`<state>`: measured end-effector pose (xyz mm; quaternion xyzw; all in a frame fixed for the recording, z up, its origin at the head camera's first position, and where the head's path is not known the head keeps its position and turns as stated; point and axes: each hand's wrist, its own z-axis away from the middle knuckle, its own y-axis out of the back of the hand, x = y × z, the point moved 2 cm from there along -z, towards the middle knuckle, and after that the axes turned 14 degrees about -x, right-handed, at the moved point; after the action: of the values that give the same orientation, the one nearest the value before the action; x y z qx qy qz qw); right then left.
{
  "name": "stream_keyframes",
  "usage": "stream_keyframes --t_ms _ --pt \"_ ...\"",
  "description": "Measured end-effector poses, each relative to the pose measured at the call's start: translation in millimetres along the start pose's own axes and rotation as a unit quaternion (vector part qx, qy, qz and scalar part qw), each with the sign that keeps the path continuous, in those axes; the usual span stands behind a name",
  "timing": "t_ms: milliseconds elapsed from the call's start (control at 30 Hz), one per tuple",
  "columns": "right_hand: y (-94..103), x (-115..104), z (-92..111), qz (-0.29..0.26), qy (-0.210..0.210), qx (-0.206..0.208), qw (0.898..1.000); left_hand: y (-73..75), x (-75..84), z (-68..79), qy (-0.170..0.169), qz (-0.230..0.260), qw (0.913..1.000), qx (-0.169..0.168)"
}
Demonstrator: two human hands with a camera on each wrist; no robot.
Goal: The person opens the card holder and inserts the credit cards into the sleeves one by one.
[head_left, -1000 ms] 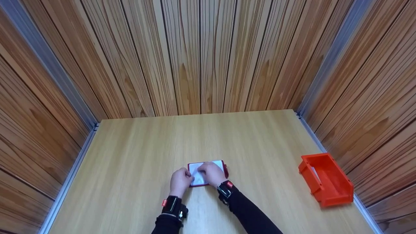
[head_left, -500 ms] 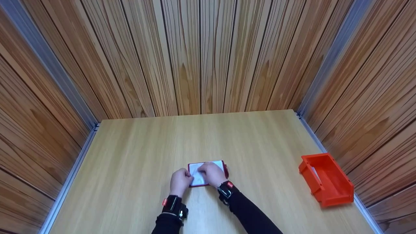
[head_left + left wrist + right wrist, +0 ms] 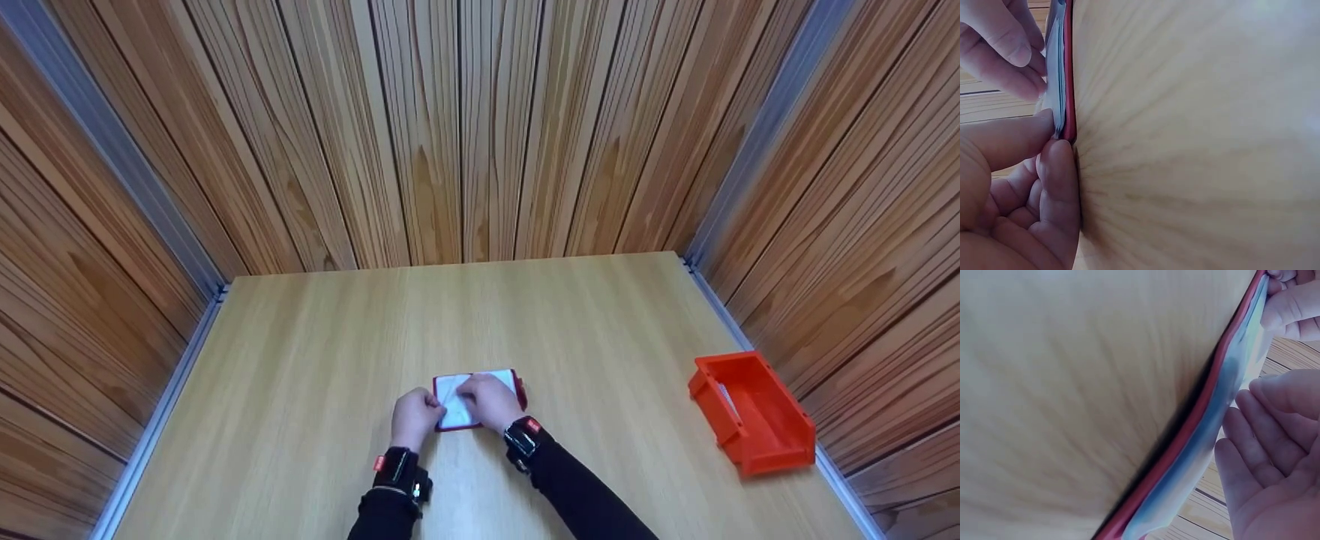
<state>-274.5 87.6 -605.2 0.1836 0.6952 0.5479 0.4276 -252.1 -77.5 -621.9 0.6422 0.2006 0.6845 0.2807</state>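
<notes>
Both the left hand [image 3: 415,421] and the right hand [image 3: 491,403] showed in the head view, at a red-edged booklet [image 3: 459,416] lying flat on the near middle of a pale wood table [image 3: 322,352]. Its long axis ran left to right, the right end slightly farther. We saw plank walls [image 3: 435,135] around, and an orange-red bin [image 3: 765,442] on the right. In the left wrist view, the left thumb and forefinger pinched the corner of stacked bluish pages [image 3: 1057,73] above a red cover [image 3: 1069,79]. In the right wrist view, we saw the right fingers loosely bent, thumb narrowly apart, close against glossy, curving pages.
</notes>
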Motion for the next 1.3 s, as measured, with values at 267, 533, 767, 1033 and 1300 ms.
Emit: stream_keyframes --t_ms 267,533,767,1033,1300 --pt "8.7 5 7 -0.034 -0.009 0.032 0.999 0.2 -0.1 -0.2 0.004 0.013 0.9999 0.000" --pt "23.2 14 13 -0.058 -0.019 0.058 0.996 0.6 1.4 -0.5 0.018 0.016 0.9997 0.001" --pt "41.7 25 24 -0.087 -0.063 0.048 0.993 0.5 1.2 -0.1 0.029 0.017 0.9994 0.000" --pt "62.6 46 44 -0.101 -0.102 0.062 0.988 -0.2 1.1 0.9 0.040 0.024 0.9989 -0.007" --pt "78.4 74 69 -0.094 -0.118 0.091 0.984 -0.8 1.0 0.2 0.040 0.025 0.9989 -0.003"
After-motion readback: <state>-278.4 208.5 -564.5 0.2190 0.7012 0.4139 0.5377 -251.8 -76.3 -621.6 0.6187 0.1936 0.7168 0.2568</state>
